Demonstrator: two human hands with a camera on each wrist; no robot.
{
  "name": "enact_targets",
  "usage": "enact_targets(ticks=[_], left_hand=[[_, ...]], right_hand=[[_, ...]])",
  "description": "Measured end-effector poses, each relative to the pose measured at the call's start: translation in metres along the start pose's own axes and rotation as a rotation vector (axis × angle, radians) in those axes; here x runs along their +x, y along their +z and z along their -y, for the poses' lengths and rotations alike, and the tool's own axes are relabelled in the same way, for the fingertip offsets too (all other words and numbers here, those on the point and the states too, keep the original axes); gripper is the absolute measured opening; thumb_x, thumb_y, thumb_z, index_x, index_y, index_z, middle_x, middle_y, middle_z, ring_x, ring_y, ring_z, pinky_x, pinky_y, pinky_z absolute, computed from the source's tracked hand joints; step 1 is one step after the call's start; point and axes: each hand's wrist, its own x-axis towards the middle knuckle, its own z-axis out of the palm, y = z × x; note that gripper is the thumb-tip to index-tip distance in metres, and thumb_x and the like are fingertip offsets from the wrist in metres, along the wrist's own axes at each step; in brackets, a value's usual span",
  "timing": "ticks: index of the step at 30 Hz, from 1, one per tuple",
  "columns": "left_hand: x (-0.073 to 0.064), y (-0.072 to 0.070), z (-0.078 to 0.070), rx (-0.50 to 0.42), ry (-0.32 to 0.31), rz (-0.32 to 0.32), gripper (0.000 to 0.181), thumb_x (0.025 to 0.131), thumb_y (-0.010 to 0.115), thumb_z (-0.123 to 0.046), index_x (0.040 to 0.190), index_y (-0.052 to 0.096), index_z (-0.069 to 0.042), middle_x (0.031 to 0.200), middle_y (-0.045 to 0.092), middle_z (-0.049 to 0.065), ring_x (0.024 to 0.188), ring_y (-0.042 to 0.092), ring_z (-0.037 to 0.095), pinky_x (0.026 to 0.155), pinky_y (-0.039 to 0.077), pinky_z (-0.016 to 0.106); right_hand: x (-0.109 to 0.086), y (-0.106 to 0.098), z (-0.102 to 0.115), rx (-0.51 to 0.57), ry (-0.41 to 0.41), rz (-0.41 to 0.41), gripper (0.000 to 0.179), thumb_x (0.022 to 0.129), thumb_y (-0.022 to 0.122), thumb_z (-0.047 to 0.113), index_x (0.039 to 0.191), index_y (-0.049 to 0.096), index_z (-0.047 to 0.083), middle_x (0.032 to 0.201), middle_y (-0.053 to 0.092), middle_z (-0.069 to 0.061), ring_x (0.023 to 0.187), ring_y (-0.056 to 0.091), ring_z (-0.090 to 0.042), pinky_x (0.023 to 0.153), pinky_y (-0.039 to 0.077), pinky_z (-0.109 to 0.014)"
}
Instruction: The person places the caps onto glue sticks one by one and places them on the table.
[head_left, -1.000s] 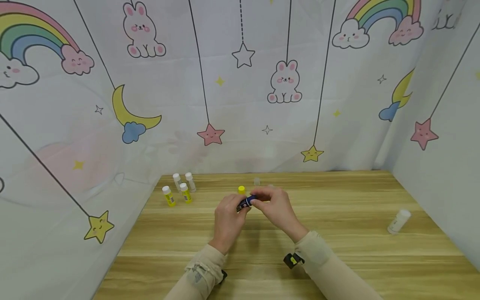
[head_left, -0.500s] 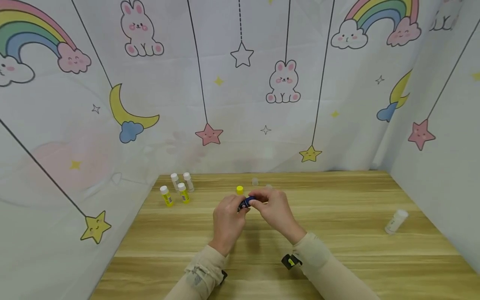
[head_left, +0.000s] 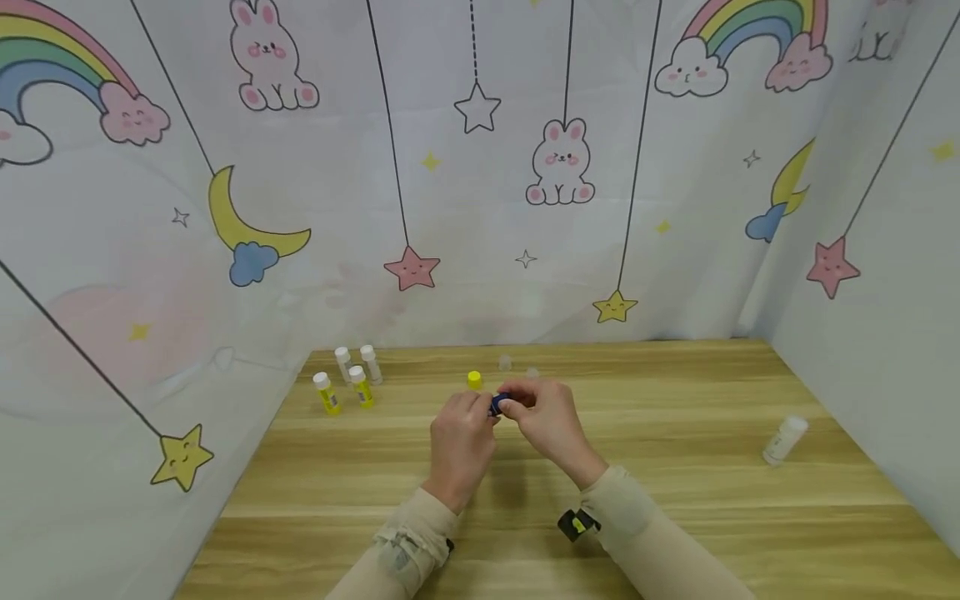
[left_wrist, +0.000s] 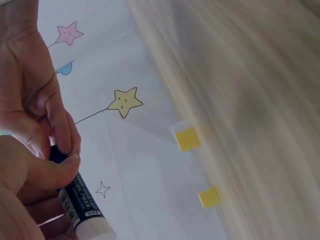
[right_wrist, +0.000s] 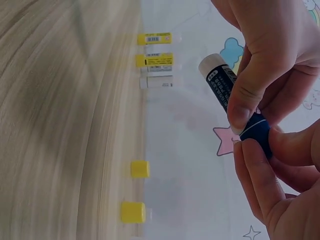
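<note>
In front of me a dark blue glue stick (head_left: 499, 405) is held between both hands. My left hand (head_left: 462, 442) grips its labelled body, with the thumb pressed along it and the white base (right_wrist: 212, 62) sticking out past the fingers. Thumb and fingertips of my right hand (head_left: 547, 421) pinch the plain blue end (right_wrist: 257, 132), close against the left fingertips. Just beyond the hands stands a yellow cap (head_left: 474, 380); a second yellow cap (right_wrist: 132, 212) shows in the right wrist view.
Several upright glue sticks (head_left: 360, 387), yellow or white with white tops, stand at the table's back left. A larger white glue stick (head_left: 785, 440) stands at the right. Two small clear pieces (head_left: 505, 362) sit near the back edge, before the patterned curtain (head_left: 480, 208).
My left fingers have shifted further over the glue stick, so less of its label shows in the head view. The right hand stays pinched on the blue end. The head view drifts slightly.
</note>
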Motion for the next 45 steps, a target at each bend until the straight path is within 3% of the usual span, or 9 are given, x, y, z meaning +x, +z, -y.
enact_targets(ticks=[9, 16, 24, 27, 30, 37, 45], left_hand=[[-0.003, 0.006, 0.002, 0.095, 0.097, -0.001, 0.022, 0.071, 0.089, 0.001, 0.085, 0.072, 0.0, 0.078, 0.065, 0.008, 0.07, 0.063, 0.024, 0.061, 0.057, 0.031], [-0.002, 0.011, 0.001, 0.119, 0.123, 0.005, 0.018, 0.077, 0.086, -0.003, 0.087, 0.071, -0.002, 0.079, 0.066, 0.007, 0.074, 0.065, 0.023, 0.064, 0.057, 0.03], [0.003, 0.009, 0.006, -0.126, -0.005, 0.097, 0.041, 0.075, 0.091, -0.012, 0.111, 0.072, -0.006, 0.103, 0.068, 0.007, 0.093, 0.067, 0.022, 0.077, 0.058, 0.035], [0.004, 0.007, 0.012, -0.179, -0.011, 0.149, 0.046, 0.079, 0.089, -0.019, 0.119, 0.07, -0.007, 0.114, 0.067, 0.008, 0.104, 0.065, 0.024, 0.085, 0.056, 0.037], [0.005, 0.008, 0.018, -0.204, -0.003, 0.161, 0.043, 0.084, 0.084, -0.025, 0.121, 0.07, -0.008, 0.117, 0.066, 0.008, 0.109, 0.064, 0.024, 0.088, 0.055, 0.039], [0.006, 0.009, 0.029, -0.207, -0.103, 0.071, 0.029, 0.09, 0.077, -0.019, 0.117, 0.072, -0.008, 0.112, 0.068, 0.008, 0.102, 0.066, 0.025, 0.083, 0.057, 0.042], [0.005, 0.011, 0.048, -0.208, -0.214, -0.051, 0.018, 0.089, 0.077, -0.009, 0.106, 0.075, -0.006, 0.103, 0.071, 0.008, 0.092, 0.069, 0.026, 0.075, 0.058, 0.043]], right_hand=[[0.003, 0.002, -0.004, 0.043, 0.062, 0.025, 0.014, 0.092, 0.075, 0.01, 0.105, 0.078, 0.009, 0.089, 0.071, 0.005, 0.076, 0.066, -0.013, 0.064, 0.057, -0.032], [0.006, -0.008, -0.01, 0.084, 0.117, 0.075, 0.013, 0.092, 0.075, 0.015, 0.105, 0.078, 0.014, 0.093, 0.072, 0.006, 0.081, 0.068, -0.013, 0.068, 0.058, -0.033], [0.014, -0.032, -0.007, 0.021, 0.101, 0.103, 0.013, 0.09, 0.078, 0.019, 0.103, 0.078, 0.021, 0.096, 0.072, 0.006, 0.084, 0.067, -0.014, 0.07, 0.057, -0.034], [0.015, -0.041, -0.009, -0.034, 0.091, 0.095, 0.018, 0.09, 0.079, 0.019, 0.107, 0.078, 0.02, 0.098, 0.073, 0.006, 0.087, 0.068, -0.014, 0.07, 0.057, -0.034], [0.015, -0.049, -0.015, -0.071, 0.082, 0.093, 0.017, 0.09, 0.079, 0.018, 0.107, 0.077, 0.02, 0.099, 0.073, 0.006, 0.086, 0.068, -0.013, 0.069, 0.057, -0.033], [0.012, -0.061, -0.027, -0.132, 0.075, 0.118, 0.016, 0.089, 0.079, 0.014, 0.105, 0.077, 0.018, 0.1, 0.072, 0.003, 0.086, 0.069, -0.014, 0.072, 0.058, -0.035], [0.007, -0.077, -0.039, -0.21, 0.047, 0.137, 0.016, 0.089, 0.078, 0.014, 0.104, 0.077, 0.018, 0.102, 0.072, 0.003, 0.088, 0.07, -0.015, 0.074, 0.058, -0.036]])
